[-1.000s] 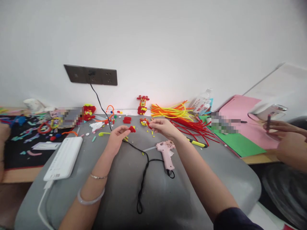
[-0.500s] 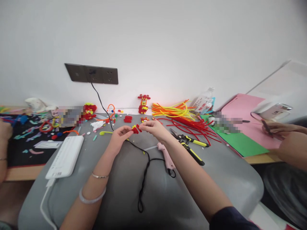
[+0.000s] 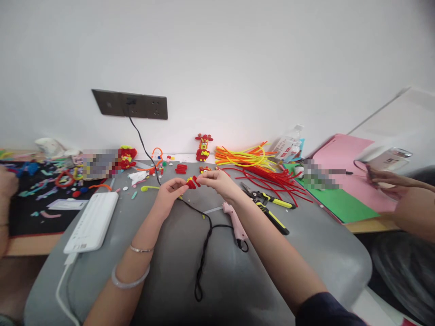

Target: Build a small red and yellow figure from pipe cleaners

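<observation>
Above the grey table, my left hand [image 3: 170, 194] pinches the left end of a small red and yellow pipe-cleaner piece [image 3: 191, 183]. From the other side my right hand [image 3: 217, 182] pinches the piece's red right end; the fingertips hide part of it. Just behind them lies another red and yellow figure part [image 3: 205, 170], half covered by my right hand. A coiled red pipe-cleaner piece [image 3: 181, 169] rests a little to the left. Under my right forearm sits a pink hot glue gun [image 3: 235, 222] with a black cord.
A finished red and yellow figure [image 3: 203, 148] stands against the wall. Pipe cleaners [image 3: 244, 156] and yellow-black pliers [image 3: 272, 201] lie right. A white power bank [image 3: 91, 222] lies left. Other people's hands [image 3: 390, 181] work at both sides; green paper [image 3: 346, 201] is at right.
My hands and the piece stay almost in place. At the right, the other person's hand and the dark object in it have shifted slightly.
</observation>
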### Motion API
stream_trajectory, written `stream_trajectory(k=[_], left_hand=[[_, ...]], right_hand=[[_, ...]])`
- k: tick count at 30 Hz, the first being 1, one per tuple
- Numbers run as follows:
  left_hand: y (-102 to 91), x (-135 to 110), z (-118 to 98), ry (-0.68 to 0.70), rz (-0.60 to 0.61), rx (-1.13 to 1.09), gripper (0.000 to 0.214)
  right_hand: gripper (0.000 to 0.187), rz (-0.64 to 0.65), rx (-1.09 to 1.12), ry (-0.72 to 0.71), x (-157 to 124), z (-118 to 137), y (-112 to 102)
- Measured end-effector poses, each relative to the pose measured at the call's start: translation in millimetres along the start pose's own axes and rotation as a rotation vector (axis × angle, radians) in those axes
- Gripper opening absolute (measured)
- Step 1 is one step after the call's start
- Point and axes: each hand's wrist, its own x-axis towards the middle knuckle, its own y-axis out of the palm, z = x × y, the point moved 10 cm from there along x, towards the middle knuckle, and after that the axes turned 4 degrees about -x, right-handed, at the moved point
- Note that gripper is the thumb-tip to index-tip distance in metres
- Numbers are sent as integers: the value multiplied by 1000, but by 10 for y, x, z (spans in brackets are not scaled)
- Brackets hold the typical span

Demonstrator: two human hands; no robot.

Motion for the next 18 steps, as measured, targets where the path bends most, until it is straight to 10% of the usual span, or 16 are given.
stream_trajectory(k=[18], left_hand=[[9, -1, 4, -7, 0, -4, 20]], right_hand=[[22, -6, 2, -31, 23, -33, 39]])
